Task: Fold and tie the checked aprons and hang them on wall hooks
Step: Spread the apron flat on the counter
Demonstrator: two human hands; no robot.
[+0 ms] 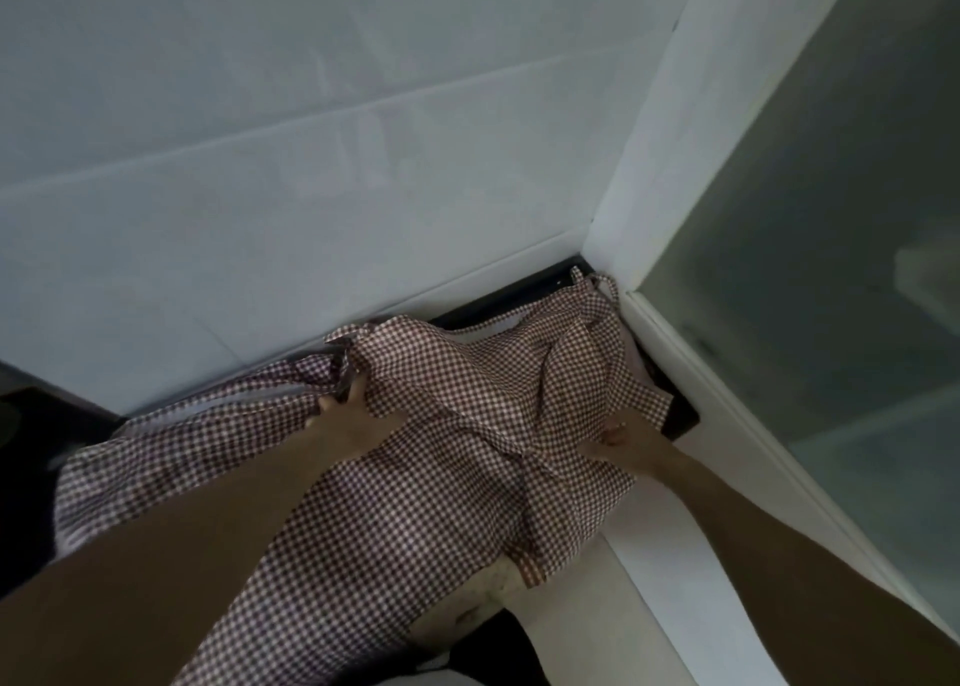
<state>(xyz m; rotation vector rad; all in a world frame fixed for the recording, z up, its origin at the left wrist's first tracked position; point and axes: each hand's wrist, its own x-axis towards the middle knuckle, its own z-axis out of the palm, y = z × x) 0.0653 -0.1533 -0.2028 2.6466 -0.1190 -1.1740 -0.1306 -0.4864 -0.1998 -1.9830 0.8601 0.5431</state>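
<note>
The checked apron (415, 477) lies rumpled across a counter (649, 607) that runs into the corner where a white tiled wall (311, 166) meets a frosted glass panel (831, 270); its far end, with a thin tie (602, 285), is bunched up against that corner. The left hand (353, 415) reaches in near the wall and appears to pinch a raised ridge of cloth, fingers curled into the fold. The right hand (623, 441) is at the apron's right edge with fabric draped over its fingertips — it looks to be holding that edge, though the exact grasp is partly hidden. No hooks show in this view. The step in hand seems to be drawing the cloth out flat before folding. To do that well, both hands should pull apart evenly so the checks run straight, free the bunched end from the corner, and find the ties first — a stray strap caught inside the fold would likely spoil the later knot. Smoothing from the middle outward should clear the big creases.
</note>
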